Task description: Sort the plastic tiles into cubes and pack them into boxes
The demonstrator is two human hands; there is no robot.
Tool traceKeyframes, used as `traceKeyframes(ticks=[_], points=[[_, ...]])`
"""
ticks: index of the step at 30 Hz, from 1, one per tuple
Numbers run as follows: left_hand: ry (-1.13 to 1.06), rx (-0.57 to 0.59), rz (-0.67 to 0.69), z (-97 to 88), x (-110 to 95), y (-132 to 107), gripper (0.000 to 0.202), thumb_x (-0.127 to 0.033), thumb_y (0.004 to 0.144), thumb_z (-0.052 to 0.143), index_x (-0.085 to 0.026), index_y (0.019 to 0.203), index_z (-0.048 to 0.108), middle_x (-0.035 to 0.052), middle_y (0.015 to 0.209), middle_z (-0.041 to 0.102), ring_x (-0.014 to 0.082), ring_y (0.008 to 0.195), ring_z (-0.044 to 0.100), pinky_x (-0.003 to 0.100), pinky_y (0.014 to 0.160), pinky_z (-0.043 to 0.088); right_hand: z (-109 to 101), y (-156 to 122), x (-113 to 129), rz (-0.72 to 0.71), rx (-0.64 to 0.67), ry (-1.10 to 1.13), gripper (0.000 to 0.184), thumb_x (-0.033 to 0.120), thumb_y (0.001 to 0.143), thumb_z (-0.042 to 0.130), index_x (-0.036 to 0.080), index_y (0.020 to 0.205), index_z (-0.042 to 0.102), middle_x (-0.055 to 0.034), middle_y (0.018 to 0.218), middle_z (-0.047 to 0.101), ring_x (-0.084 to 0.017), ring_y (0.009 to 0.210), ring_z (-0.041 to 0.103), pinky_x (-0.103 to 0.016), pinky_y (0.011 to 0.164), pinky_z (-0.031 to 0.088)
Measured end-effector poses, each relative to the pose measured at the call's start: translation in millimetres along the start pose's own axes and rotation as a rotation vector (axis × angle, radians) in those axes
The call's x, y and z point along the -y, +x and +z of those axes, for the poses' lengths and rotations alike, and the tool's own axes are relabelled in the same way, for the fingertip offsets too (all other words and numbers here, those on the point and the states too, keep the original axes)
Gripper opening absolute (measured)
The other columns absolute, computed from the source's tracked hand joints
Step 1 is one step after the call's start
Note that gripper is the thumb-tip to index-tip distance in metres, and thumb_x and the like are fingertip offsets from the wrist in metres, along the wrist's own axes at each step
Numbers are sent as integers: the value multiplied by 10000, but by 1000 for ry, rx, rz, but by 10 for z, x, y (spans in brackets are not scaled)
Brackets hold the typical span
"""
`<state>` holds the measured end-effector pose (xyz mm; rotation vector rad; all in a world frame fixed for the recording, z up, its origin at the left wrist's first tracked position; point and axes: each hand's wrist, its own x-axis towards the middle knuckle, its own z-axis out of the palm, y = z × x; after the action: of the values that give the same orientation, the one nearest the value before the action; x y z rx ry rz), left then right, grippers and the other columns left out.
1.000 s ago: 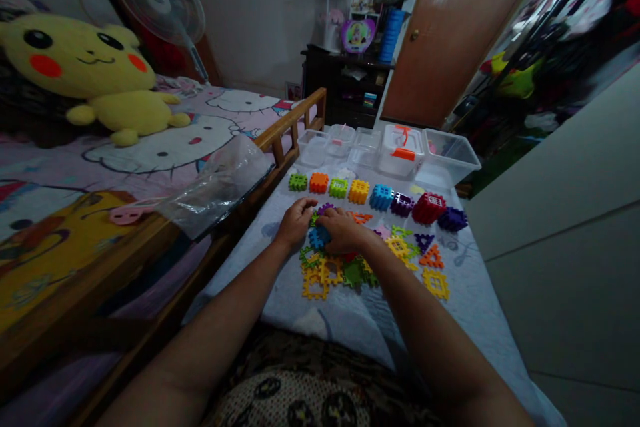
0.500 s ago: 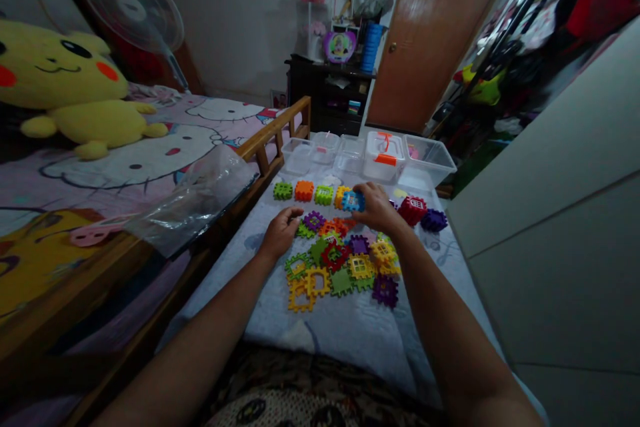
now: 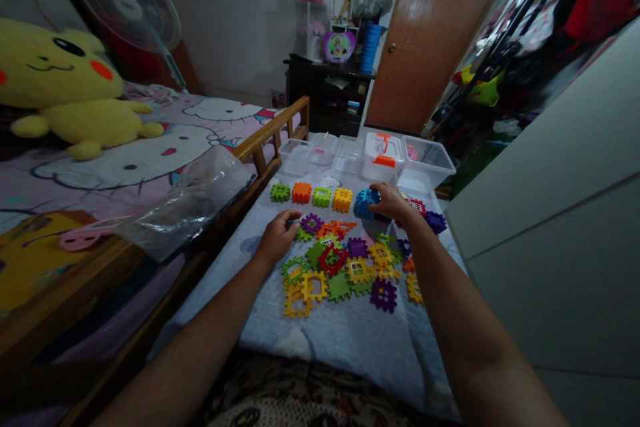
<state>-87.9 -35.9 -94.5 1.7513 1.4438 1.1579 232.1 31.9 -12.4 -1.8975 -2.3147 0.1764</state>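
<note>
My right hand point(image 3: 393, 202) has its fingers on a blue block cube point(image 3: 367, 202), at the right end of a spaced row. Left of it in the row stand a yellow cube point(image 3: 343, 199), a light green cube point(image 3: 322, 197), an orange cube point(image 3: 302, 192) and a dark green cube point(image 3: 281, 192). Beyond my right hand, a red cube point(image 3: 416, 205) is partly covered and a purple cube point(image 3: 436, 221) lies beside it. My left hand point(image 3: 280, 235) rests beside a purple notched piece point(image 3: 312, 223), fingers loosely bent and apart, holding nothing.
Several loose notched panels, such as a red frame point(image 3: 333, 260) and a yellow frame point(image 3: 315, 286), lie piled before me. Clear plastic bins point(image 3: 295, 159) and an orange-latched box point(image 3: 383, 157) line the far edge. A wooden bed rail point(image 3: 270, 130) borders the left.
My right hand has shifted right with the blue cube, away from the yellow cube, which now shows fully. My left hand stays in about the same place.
</note>
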Motion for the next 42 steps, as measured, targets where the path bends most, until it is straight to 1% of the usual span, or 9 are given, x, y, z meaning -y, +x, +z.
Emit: traceKeyframes(ticks=[13,17,20,22,25,30,33,37,42], points=[[5,-2,3,-8,-16,-12,289,-294,806,550,-190,1052,659,85,1106,689,239,1052,644,419,994,491,-26,-12,33,-19,-39,53,497,275,759,710,159,1233,612,-138,1257,631,-296,1160,565,-409,1002,425],[14,0,0,-15,-53,-16,280,-291,812,549,-189,1050,654,84,1110,689,235,1052,643,409,988,495,-75,-139,-2,-23,-159,174,562,285,770,699,156,1299,560,-158,1314,586,-304,1214,537,-446,1036,417],[32,9,12,-11,-61,-19,278,-291,814,548,-184,1047,657,85,1102,687,240,1055,639,411,990,492,-136,-361,-18,-60,-238,270,487,288,802,665,149,1260,577,-154,1264,612,-284,1158,573,-428,996,450],[41,27,20,-6,-57,-21,274,-298,812,554,-188,1038,661,81,1086,687,244,1052,640,412,991,491,-149,-560,-6,-69,-219,341,400,268,829,628,155,1212,597,-125,1159,662,-245,1042,625,-377,906,493],[51,48,18,1,-46,-26,282,-313,817,558,-189,1047,662,81,1077,686,249,1045,645,417,992,490,-101,-880,43,-60,-83,388,302,223,848,589,178,1145,623,-74,1013,701,-197,893,653,-316,798,505],[64,57,15,2,-43,-33,286,-314,820,553,-189,1054,660,83,1080,688,251,1045,644,420,988,491,81,-1250,158,-26,47,142,332,277,811,665,142,1115,643,-135,1073,661,-255,1018,616,-348,880,466],[66,53,19,1,-58,-33,280,-306,809,558,-194,1044,661,77,1076,691,247,1046,639,415,991,488,197,-1319,219,14,62,59,418,346,791,686,150,1154,624,-131,1049,625,-277,1013,596,-356,863,459],[76,48,17,2,-81,-34,287,-306,802,559,-189,1043,663,81,1090,688,247,1041,635,414,994,482,300,-1322,228,21,45,91,398,281,784,637,161,1163,613,-120,1064,588,-264,984,582,-362,870,456],[74,47,19,-1,-108,-39,271,-299,802,557,-198,1031,662,68,1073,687,238,1027,635,398,977,489,320,-1342,187,-110,-62,236,519,171,741,610,196,1257,556,-105,1176,559,-265,1111,521,-409,990,417]])
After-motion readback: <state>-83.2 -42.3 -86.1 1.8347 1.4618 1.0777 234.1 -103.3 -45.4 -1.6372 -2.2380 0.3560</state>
